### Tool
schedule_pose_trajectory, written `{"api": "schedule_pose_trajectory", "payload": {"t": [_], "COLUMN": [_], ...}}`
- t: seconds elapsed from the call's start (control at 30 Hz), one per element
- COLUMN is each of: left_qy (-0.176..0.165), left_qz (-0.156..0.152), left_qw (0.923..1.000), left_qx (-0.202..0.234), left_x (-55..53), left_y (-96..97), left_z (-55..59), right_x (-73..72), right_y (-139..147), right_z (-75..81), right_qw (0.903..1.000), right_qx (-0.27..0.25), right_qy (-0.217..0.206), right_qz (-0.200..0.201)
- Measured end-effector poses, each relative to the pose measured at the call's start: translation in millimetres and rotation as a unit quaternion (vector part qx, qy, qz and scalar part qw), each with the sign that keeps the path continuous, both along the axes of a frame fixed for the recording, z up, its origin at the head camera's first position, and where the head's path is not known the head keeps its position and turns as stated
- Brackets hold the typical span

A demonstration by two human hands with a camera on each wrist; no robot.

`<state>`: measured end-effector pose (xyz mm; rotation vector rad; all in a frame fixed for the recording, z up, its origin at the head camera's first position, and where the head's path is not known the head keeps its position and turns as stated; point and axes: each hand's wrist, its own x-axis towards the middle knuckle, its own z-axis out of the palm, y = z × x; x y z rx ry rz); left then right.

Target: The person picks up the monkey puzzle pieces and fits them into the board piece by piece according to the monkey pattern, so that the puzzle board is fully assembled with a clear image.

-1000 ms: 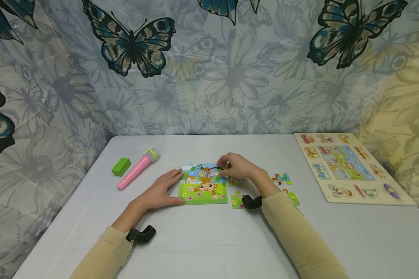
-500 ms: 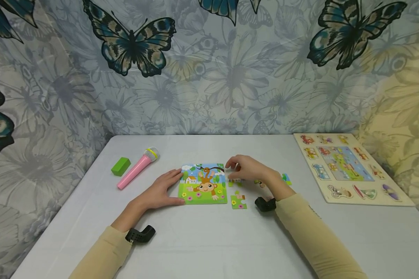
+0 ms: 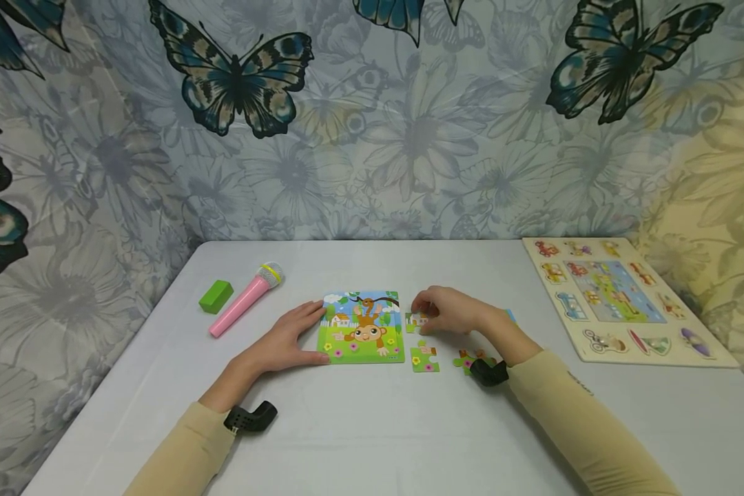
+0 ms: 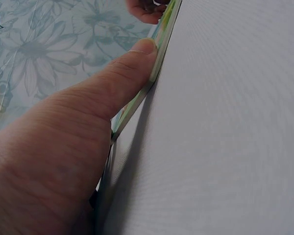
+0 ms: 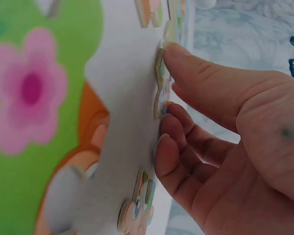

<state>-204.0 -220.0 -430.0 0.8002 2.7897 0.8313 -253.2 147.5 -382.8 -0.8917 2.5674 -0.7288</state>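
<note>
A small puzzle board (image 3: 362, 337) with a monkey picture lies flat mid-table. My left hand (image 3: 288, 337) rests at its left side, fingers spread and fairly straight at the upper corner, thumb (image 4: 122, 73) over the near edge. To the right of the board, my right hand (image 3: 449, 310) reaches down to a jigsaw piece (image 3: 415, 322). In the right wrist view the thumb and curled fingertips close around that piece (image 5: 160, 85) at the tabletop. A flowered green piece (image 3: 424, 359) lies nearer the front, and another (image 3: 468, 360) is partly hidden by the right wrist device.
A pink toy microphone (image 3: 244, 303) and a green block (image 3: 215, 297) lie at the back left. Back right is a large wooden picture board (image 3: 620, 296). Behind the right wrist, a blue corner of another piece (image 3: 511, 315) shows. A butterfly-print curtain (image 3: 409, 138) hangs behind the table.
My right hand has moved from the board's upper right corner, rightward and toward me, down to a loose jigsaw piece. My left hand has stayed at the board's left side.
</note>
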Motion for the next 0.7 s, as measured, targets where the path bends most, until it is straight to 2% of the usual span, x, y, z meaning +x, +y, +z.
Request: {"api": "schedule_pose_trajectory", "payload": {"t": [0.27, 0.7], "left_qy": [-0.002, 0.013], "left_qz": [-0.001, -0.011], "left_qw": [1.0, 0.9997], "left_qx": [0.006, 0.016], "left_x": [1.3, 0.7], "left_y": [0.5, -2.0], "left_z": [0.6, 1.2], "right_x": [2.2, 6.7], "right_y": [1.1, -1.4], "right_z": [-1.9, -0.1], "right_qw": [0.9996, 0.9997], "right_qx": [0.013, 0.009], "right_qy": [0.021, 0.022], "right_qz": [0.014, 0.003]}}
